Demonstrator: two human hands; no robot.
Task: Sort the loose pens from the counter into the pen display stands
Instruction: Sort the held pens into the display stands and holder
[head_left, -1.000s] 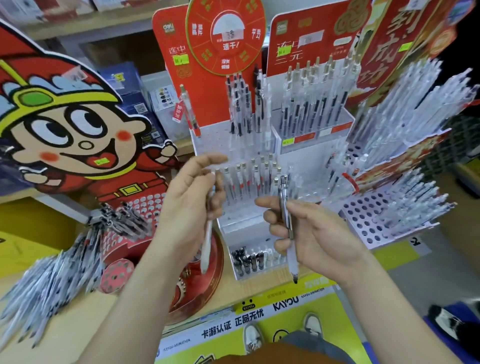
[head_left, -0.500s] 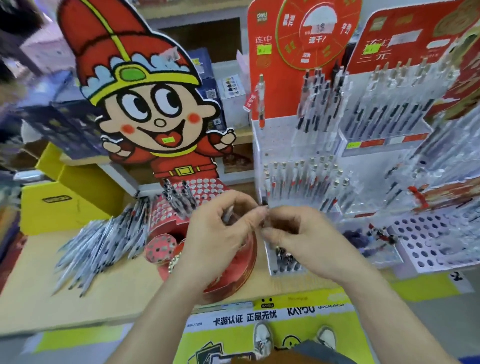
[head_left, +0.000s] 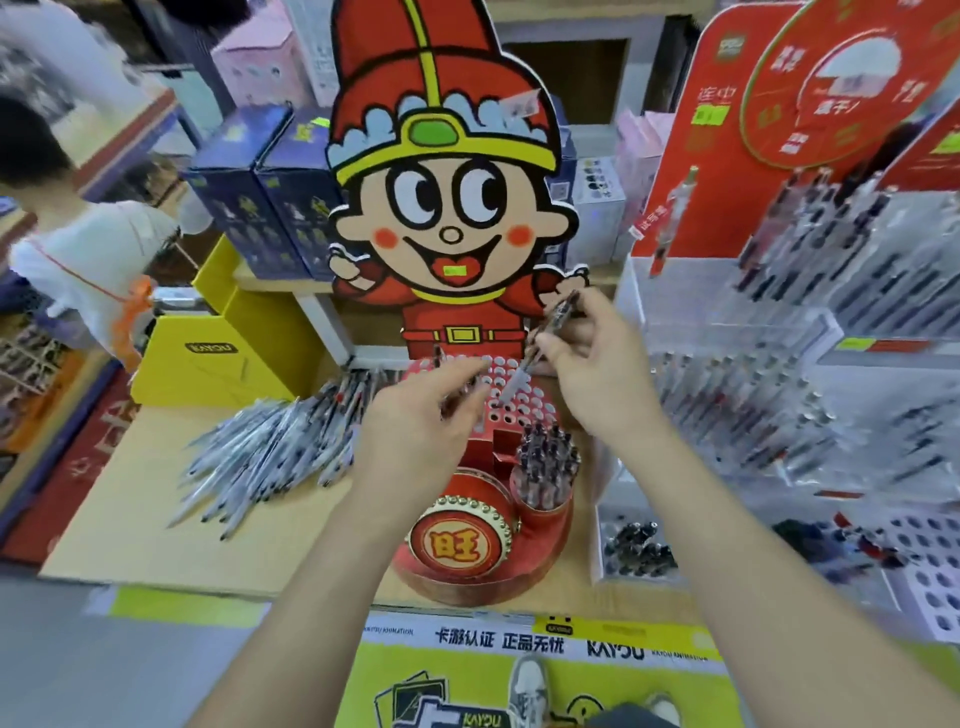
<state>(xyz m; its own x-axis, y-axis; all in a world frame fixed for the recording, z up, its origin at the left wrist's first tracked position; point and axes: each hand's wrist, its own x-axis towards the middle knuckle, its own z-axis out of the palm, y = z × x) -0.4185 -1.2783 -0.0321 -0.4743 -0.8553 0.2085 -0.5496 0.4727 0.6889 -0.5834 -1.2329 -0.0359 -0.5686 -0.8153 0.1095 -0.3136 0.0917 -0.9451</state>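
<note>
- Right hand (head_left: 597, 364) pinches a slim clear-barrelled pen (head_left: 540, 343), tilted, its tip at a hole of the red perforated pen display stand (head_left: 511, 395) below the cartoon cutout (head_left: 441, 208).
- Left hand (head_left: 421, 421), fingers curled round another blurred pen (head_left: 460, 397), hovers just left of it.
- Heap of loose pale pens (head_left: 270, 447) lies on the tan wooden counter (head_left: 130, 509), left of the stand.
</note>
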